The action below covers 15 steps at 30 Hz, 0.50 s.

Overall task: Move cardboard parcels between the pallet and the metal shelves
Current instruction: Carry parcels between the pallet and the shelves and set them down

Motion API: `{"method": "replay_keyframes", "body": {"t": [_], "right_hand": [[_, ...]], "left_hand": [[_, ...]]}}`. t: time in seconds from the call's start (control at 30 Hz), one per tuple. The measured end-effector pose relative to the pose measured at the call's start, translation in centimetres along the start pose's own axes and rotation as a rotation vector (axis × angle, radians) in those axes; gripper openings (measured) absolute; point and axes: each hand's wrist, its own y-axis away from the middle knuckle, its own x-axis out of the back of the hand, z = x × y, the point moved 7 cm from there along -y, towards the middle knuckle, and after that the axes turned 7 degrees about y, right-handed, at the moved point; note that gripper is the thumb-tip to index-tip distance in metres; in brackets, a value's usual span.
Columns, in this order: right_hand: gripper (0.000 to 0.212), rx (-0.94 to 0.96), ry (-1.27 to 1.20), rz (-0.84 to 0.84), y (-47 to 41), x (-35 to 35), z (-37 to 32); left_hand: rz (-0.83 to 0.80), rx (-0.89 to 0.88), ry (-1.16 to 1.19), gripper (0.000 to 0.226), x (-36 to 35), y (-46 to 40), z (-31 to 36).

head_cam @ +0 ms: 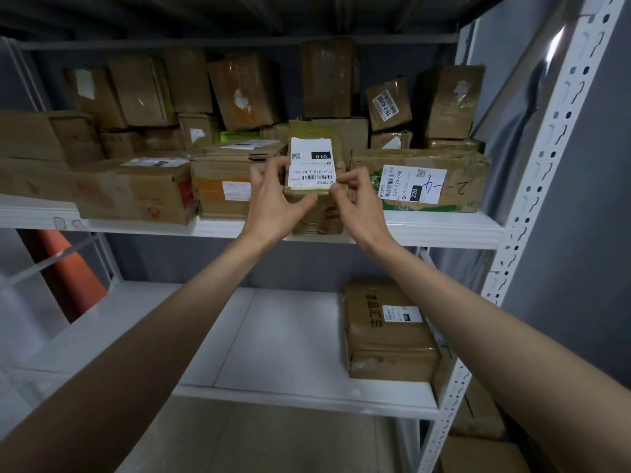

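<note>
Gripping a small parcel (pixel 312 186) at the front edge of the upper shelf (pixel 444 230), both hands clamped on it: left hand (pixel 273 203) curling round its left side with thumb under the front, right hand (pixel 355 203) pinching the right front corner. Parcel sitting with its white label up, slotted between a wide box (pixel 222 182) on the left and a labelled box (pixel 420 180) on the right, near both; touching or not, cannot tell. Resting on the shelf or just lifted off it, also hard to tell: bottom edge overlapping the shelf lip.

Direction of transfer not showing here. Could be seating it into the gap, could be pulling it out.

Progress, judging by load only:
- Upper shelf packed, front row plus stacked parcels (pixel 239 90) behind, little free space apart from this slot.
- Lower shelf (pixel 273 336) holding just one parcel (pixel 386 332) at the right, rest bare.
- Pallet not in view, so remaining count unknown.
- More cardboard showing low right past the upright (pixel 532 186), partly hidden.

If stocking: upper level close to done, lower level mostly left. If unloading: barely started.
</note>
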Motion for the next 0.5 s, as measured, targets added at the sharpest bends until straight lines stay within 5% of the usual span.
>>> {"method": "replay_keyframes", "body": {"t": [0.13,0.23,0.37,0.5], "right_hand": [[0.007,-0.017,-0.023,0.004,1.7,0.1,0.0],[0.024,-0.093,-0.064,-0.027,3.1,0.2,0.7],[0.057,-0.227,-0.039,-0.074,5.2,1.3,2.6],[0.044,-0.254,0.016,-0.13,8.0,2.8,4.0]], "left_hand": [[-0.066,0.234,0.139,0.084,-0.2,0.5,-2.1],[-0.157,0.341,0.19,0.077,-1.2,1.3,-3.0],[-0.239,0.352,0.195,0.078,-3.0,3.7,-2.9],[-0.243,0.309,0.137,0.092,-4.4,6.1,-2.0]]}}
